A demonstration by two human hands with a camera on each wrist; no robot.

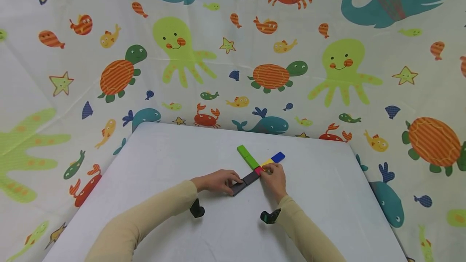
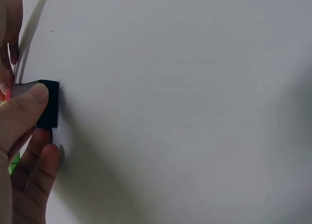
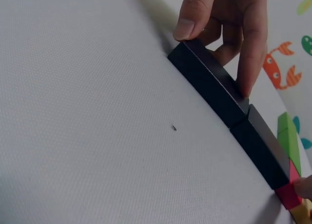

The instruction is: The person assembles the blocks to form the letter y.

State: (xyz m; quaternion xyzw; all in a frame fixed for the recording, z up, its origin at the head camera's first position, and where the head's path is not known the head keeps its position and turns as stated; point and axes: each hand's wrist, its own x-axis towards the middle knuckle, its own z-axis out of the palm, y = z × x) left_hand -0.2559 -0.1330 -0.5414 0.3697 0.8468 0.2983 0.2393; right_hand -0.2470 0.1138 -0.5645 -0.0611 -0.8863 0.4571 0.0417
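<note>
Already lined up on the white table point(image 1: 164, 161): blue, yellow, red block point(image 1: 258, 170), two black blocks; green bar point(image 1: 247, 157) angled off beside red block; seemingly little left beyond squaring up. Left hand point(image 1: 218, 181) pinching outer black block point(image 1: 238, 188); right hand point(image 1: 274, 177) fingertips together at red block. Smooth, hard-edged rectangular pieces; finely woven tablecloth.

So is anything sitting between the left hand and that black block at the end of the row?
Nothing visible. The left hand already grips the end black block, thumb on one side and fingers on the other. The right hand rests at the pink block, farther along the row.
</note>
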